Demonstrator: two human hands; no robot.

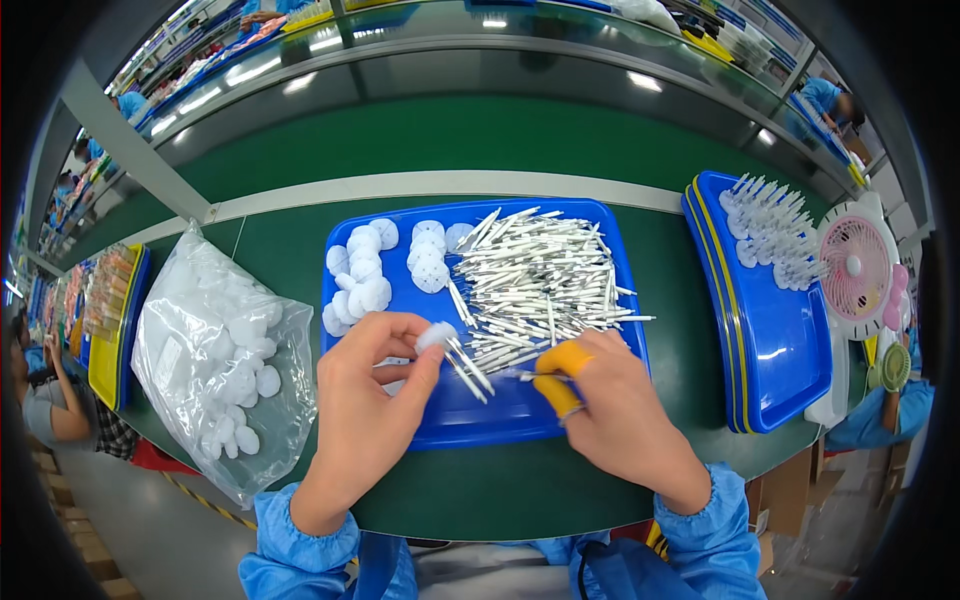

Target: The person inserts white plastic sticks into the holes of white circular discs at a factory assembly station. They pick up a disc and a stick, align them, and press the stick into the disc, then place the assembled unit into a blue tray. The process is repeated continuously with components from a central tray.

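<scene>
A white disc bearing several white sticks is pinched between thumb and fingertips of the left hand, sticks angled toward the right fingers. The right hand, wearing yellow finger covers, grips a slender piece, mostly hidden. A blue tray lies beneath both sets of fingers. Beyond them are loose sticks and, farther left, spare discs. Left of the left fingers: a clear bag of discs. Well right of the right fingers: stacked trays.
</scene>
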